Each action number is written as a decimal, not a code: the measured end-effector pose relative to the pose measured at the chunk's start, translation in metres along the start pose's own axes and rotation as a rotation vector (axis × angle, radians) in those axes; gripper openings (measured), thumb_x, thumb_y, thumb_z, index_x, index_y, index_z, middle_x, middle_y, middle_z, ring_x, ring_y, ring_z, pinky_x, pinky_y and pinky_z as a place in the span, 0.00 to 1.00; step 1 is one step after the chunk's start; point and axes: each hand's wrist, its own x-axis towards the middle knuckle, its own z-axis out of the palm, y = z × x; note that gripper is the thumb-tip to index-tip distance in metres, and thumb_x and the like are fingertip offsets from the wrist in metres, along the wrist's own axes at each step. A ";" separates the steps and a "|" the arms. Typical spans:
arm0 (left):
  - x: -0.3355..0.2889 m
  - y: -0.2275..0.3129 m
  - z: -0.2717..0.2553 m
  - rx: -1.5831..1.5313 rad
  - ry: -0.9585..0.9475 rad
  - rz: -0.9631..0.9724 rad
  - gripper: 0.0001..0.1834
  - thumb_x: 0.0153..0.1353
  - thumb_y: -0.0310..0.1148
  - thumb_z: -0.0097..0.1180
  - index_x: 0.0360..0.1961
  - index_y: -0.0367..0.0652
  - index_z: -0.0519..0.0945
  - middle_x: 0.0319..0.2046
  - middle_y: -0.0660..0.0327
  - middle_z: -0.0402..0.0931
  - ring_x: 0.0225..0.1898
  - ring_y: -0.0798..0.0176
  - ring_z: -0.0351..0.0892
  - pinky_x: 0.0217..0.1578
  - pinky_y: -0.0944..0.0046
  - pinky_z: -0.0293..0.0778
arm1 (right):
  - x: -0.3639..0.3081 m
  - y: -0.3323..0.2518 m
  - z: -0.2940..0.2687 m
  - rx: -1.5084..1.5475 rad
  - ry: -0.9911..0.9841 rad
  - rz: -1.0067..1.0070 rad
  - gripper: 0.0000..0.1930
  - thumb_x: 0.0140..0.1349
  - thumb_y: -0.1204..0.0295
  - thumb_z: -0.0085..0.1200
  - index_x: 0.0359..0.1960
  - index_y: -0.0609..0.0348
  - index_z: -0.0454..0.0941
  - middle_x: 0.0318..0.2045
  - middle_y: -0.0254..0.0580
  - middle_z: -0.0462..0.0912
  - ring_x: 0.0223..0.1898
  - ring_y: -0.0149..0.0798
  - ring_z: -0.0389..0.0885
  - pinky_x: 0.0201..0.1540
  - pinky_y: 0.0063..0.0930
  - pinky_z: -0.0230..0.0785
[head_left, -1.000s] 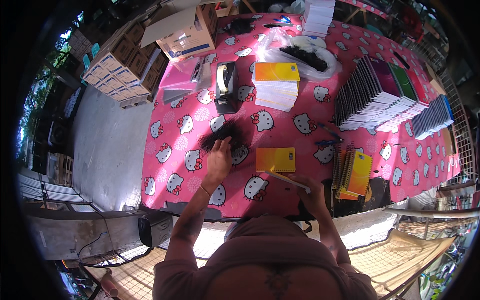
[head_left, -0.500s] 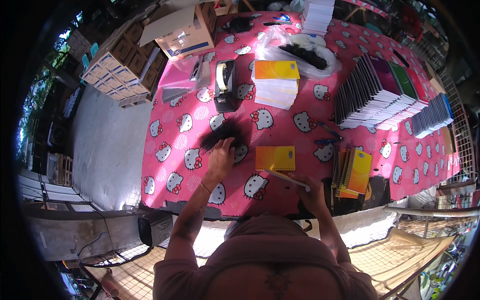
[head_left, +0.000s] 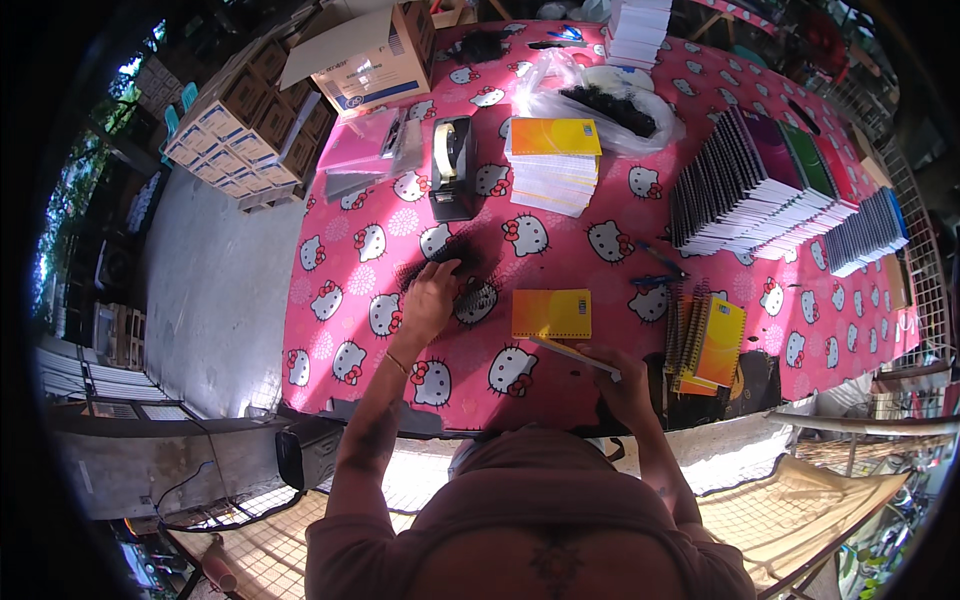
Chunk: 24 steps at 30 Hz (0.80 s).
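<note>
My left hand (head_left: 430, 298) reaches into a small heap of black spiral binding coils (head_left: 465, 262). Its fingers are curled and pinched on the coils; how many they grip cannot be made out. Held in my right hand (head_left: 626, 384) is a thin notebook (head_left: 574, 352), tilted and seen nearly edge-on, with its white page edge showing. Just beyond that notebook, a yellow-orange notebook (head_left: 552, 314) lies flat on the table, with a row of holes or coil along its near edge.
The pink patterned tablecloth (head_left: 560, 255) carries a tape dispenser (head_left: 453, 170), a stack of yellow-covered pads (head_left: 553, 168), and pliers (head_left: 655, 280). Bound yellow notebooks (head_left: 718, 343) lie at right, below tall spiral notebook stacks (head_left: 730, 190). A plastic bag (head_left: 645, 135) and cardboard box (head_left: 375, 65) are farther back.
My left hand has shifted slightly left and away from me over the coil heap, its fingers deeper in it. The right hand and its notebook have hardly moved.
</note>
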 end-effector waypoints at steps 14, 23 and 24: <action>-0.017 0.018 0.020 0.098 0.060 0.094 0.09 0.59 0.31 0.61 0.41 0.44 0.80 0.36 0.56 0.77 0.40 0.48 0.78 0.42 0.49 0.75 | -0.001 0.005 0.000 0.018 0.000 0.018 0.18 0.56 0.86 0.56 0.49 0.62 0.81 0.47 0.46 0.86 0.47 0.39 0.87 0.46 0.28 0.78; -0.020 0.021 0.021 0.177 0.066 -0.017 0.09 0.58 0.32 0.61 0.40 0.44 0.81 0.34 0.54 0.79 0.40 0.47 0.80 0.41 0.49 0.76 | 0.000 -0.001 -0.002 0.024 -0.004 0.023 0.17 0.57 0.86 0.56 0.49 0.62 0.81 0.46 0.46 0.86 0.47 0.39 0.87 0.46 0.28 0.78; -0.020 0.021 0.020 0.167 0.058 -0.015 0.09 0.58 0.32 0.61 0.40 0.44 0.81 0.34 0.54 0.79 0.39 0.47 0.80 0.41 0.49 0.76 | 0.000 -0.001 -0.002 0.023 -0.005 0.020 0.17 0.57 0.86 0.56 0.49 0.63 0.81 0.46 0.46 0.86 0.47 0.39 0.87 0.46 0.28 0.78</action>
